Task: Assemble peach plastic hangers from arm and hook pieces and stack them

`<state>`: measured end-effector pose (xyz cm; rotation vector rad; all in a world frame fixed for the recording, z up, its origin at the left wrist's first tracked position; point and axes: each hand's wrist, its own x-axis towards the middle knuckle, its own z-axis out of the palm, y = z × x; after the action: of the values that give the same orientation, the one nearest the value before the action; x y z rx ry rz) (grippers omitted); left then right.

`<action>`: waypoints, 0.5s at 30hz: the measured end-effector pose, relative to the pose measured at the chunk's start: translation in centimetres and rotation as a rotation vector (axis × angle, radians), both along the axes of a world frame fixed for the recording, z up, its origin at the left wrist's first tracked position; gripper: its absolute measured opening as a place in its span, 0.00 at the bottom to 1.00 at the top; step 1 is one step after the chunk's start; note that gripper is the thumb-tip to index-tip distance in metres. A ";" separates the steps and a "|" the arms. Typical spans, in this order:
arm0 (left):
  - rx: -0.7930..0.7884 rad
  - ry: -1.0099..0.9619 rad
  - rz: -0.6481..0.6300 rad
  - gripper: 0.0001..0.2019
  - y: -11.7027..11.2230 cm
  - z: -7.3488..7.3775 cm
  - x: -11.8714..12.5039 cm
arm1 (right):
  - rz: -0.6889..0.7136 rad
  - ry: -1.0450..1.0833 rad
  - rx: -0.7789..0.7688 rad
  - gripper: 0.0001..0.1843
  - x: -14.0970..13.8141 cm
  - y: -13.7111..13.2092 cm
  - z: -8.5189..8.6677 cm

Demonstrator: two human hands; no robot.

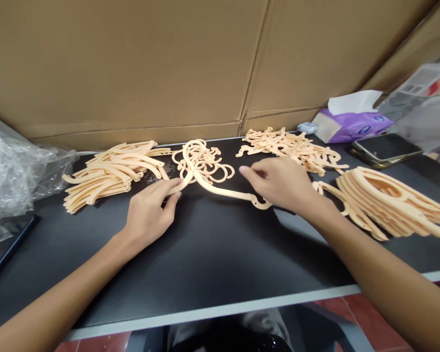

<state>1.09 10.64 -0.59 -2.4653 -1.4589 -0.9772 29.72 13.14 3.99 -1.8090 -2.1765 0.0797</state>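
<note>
We log a makeshift packing workroom: black-topped workbench [205, 254] against cardboard sheeting [124, 63], heaped peach plastic hangers [112, 176], plastic wrap [14, 176], tissue box [352, 126], phone [386, 148], red floor tiles [374, 318].

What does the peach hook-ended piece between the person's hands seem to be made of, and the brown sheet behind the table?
The peach hanger-shaped piece looks like moulded plastic: even colour, smooth matte surface, rounded edges. The exact plastic can't be told. The brown sheet looks like corrugated cardboard, unpainted, with creased fold lines and box-flap seams.
</note>
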 end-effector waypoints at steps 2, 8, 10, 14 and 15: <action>-0.001 -0.004 -0.004 0.13 0.1 -0.1 0.0 | -0.081 -0.105 0.129 0.23 0.8 0.6 0.0; 0.019 -0.002 -0.070 0.12 -0.2 0.1 0.2 | -0.228 -0.301 0.239 0.20 4.4 2.1 -0.1; 0.026 -0.017 -0.110 0.10 -0.3 0.3 0.3 | -0.250 -0.316 0.221 0.21 5.4 2.4 -0.2; 0.037 -0.043 -0.136 0.08 -0.5 0.4 0.6 | -0.263 -0.354 0.132 0.24 6.3 2.7 -0.6; 0.035 -0.045 -0.139 0.08 -0.5 0.4 0.6 | -0.262 -0.366 0.111 0.24 6.4 2.7 -0.6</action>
<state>1.72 10.11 -0.23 -2.5640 -1.2850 -1.0797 36.07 15.84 3.39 -2.1586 -2.0902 -0.4542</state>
